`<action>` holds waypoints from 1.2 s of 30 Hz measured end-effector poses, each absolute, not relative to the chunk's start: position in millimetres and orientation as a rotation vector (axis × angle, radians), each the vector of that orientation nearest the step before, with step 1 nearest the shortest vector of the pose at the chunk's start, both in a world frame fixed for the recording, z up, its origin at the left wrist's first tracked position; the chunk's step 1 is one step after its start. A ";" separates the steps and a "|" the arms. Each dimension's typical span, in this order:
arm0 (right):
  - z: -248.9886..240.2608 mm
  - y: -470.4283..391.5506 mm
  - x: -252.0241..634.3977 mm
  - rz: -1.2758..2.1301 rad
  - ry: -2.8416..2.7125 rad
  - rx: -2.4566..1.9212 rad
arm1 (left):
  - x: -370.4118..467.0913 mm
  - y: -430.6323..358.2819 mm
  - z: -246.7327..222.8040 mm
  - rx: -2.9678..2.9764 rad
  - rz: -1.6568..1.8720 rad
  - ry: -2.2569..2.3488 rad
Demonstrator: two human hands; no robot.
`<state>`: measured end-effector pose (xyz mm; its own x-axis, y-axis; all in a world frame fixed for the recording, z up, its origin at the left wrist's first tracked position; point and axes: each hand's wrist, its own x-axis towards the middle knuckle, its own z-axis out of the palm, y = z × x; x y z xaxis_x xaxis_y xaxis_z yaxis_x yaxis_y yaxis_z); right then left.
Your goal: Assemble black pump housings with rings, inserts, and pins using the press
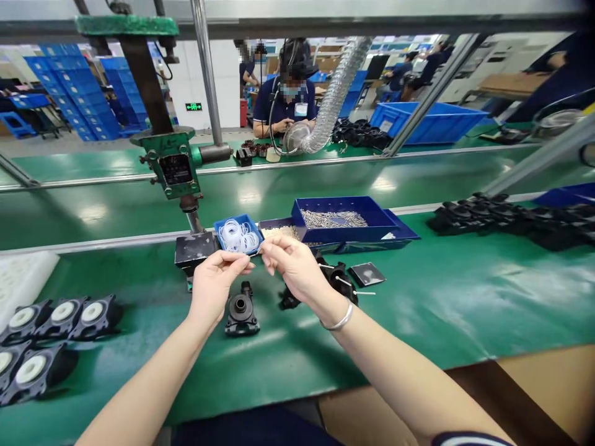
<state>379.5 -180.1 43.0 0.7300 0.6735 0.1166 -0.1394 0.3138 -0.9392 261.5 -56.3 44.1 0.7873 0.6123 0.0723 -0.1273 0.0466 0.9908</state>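
My left hand (218,279) and my right hand (289,263) meet fingertip to fingertip over the bench, each closed in a pinch. Something small and thin shows between them, too small to name. Just behind the fingers lies a small blue tray (218,228) of white rings (238,236). Beneath the hands, a black plastic housing (242,308) with a round central opening rests on the green bench. Partly hidden by my right hand and wrist are more black housings (341,279) with thin metal pins sticking out.
A green press (170,164) stands behind my left hand, above a black block (195,248). Blue bins (372,232) hold metal pins (332,219) and small beige parts (281,233). Housings with white discs (62,313) lie left; black parts (515,217) lie right. A co-worker (286,102) sits opposite.
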 end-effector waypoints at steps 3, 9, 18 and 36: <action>29.7 -187.1 375.0 0.568 -0.517 -1.136 | 239.5 -37.0 40.9 1.625 0.637 0.472; -1.5 -212.5 353.3 0.714 -0.584 -1.366 | 212.7 -16.0 16.5 2.249 0.561 0.327; -16.5 -222.7 323.9 0.739 -0.638 -1.463 | 209.0 -19.4 0.0 2.743 0.616 -0.003; -28.4 -241.0 313.0 -0.059 -1.528 -1.760 | 180.2 -13.9 -35.5 2.456 0.306 -0.010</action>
<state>313.0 -241.0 -28.4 0.2730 0.8174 0.5073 0.8543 0.0364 -0.5185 180.2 -13.9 -35.5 0.9726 0.0695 0.2219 -0.0837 -0.7856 0.6130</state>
